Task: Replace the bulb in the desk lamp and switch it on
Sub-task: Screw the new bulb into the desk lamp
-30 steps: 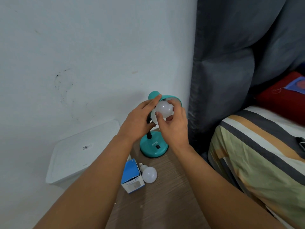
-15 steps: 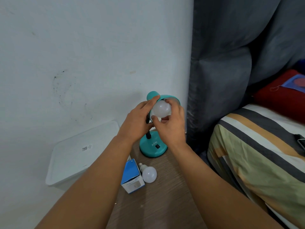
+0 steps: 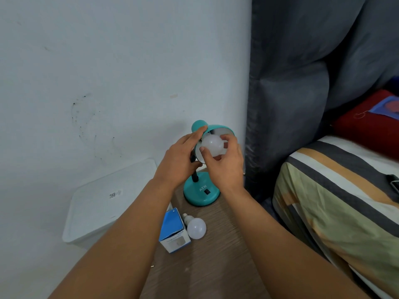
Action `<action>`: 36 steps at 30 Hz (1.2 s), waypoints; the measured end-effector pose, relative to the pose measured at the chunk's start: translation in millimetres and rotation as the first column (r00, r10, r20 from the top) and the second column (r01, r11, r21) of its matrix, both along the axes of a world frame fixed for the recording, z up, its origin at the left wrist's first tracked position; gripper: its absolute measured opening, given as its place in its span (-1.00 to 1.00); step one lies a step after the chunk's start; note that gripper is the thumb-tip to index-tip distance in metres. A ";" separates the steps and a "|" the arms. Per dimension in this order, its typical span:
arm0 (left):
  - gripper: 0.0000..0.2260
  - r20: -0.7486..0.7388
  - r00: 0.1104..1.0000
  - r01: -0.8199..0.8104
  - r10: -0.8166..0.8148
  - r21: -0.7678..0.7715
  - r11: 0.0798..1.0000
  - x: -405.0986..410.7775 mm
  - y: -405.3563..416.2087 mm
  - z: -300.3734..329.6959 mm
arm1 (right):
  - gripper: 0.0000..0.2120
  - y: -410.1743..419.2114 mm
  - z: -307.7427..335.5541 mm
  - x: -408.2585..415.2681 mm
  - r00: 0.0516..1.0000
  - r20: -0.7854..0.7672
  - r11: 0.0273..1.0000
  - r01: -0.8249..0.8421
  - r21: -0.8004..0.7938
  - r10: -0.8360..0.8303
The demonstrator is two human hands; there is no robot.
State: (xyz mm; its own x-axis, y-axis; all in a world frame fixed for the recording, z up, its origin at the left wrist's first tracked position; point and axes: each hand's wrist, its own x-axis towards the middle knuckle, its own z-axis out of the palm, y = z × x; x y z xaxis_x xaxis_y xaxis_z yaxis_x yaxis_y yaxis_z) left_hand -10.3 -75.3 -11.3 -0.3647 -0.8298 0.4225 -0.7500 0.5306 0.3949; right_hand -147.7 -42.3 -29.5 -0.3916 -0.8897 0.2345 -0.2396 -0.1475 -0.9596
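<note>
1. The teal desk lamp (image 3: 201,192) stands at the far edge of the wooden table (image 3: 207,266), close to the white wall (image 3: 108,61). Its round base bears the letters "ATN" and a black rocker switch (image 3: 207,192).
2. The lamp shade (image 3: 218,129) is tilted so that its open mouth faces the person.
3. The left hand (image 3: 180,164) grips the shade from the left side: the fingers lie along the outer rim and the thumb curls under the lower edge.
4. The right hand (image 3: 224,167) holds a white bulb (image 3: 212,145) in the mouth of the shade. The thumb presses on the left of the globe and the fingertips wrap over its upper right.
5. The bulb's screw cap is hidden inside the shade; whether it is seated in the socket cannot be told.
6. A second white bulb (image 3: 196,228) lies on its side on the table, nearer the person than the lamp base, with its metal cap pointing towards the far left.
7. A blue-and-white bulb box (image 3: 173,231) lies at the left edge of the table, touching the second bulb.
8. A white lidded storage bin (image 3: 103,203) sits to the left of the table, lower than its top.
9. A bed with a striped cover (image 3: 336,203) stands to the right, and a grey curtain (image 3: 302,83) hangs behind it.
</note>
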 end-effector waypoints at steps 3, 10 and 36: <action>-0.21 -0.017 1.000 0.003 -0.003 0.019 1.000 0.0 0.6 2.0 | -0.54 -2.2 1.9 -0.4 0.996 0.073 0.997 0.036 0.070 -0.041; -0.18 -0.007 1.000 0.002 -0.002 0.011 1.000 -0.1 2.1 1.3 | -0.51 -9.4 0.9 0.7 0.958 0.282 0.980 -0.006 0.201 -0.052; -0.18 0.012 1.000 -0.029 0.029 0.016 0.999 -0.3 5.4 4.7 | -0.47 -4.0 -2.0 3.5 0.939 0.344 0.985 -0.077 0.153 0.020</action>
State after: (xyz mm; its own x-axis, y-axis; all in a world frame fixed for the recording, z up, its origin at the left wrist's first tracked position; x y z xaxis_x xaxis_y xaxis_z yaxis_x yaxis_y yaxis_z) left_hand -10.6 -69.9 -6.5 -0.3455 -0.8466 0.4049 -0.7695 0.5025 0.3941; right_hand -144.2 -46.3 -31.5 -0.3781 -0.9242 -0.0535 0.1089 0.0130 -0.9940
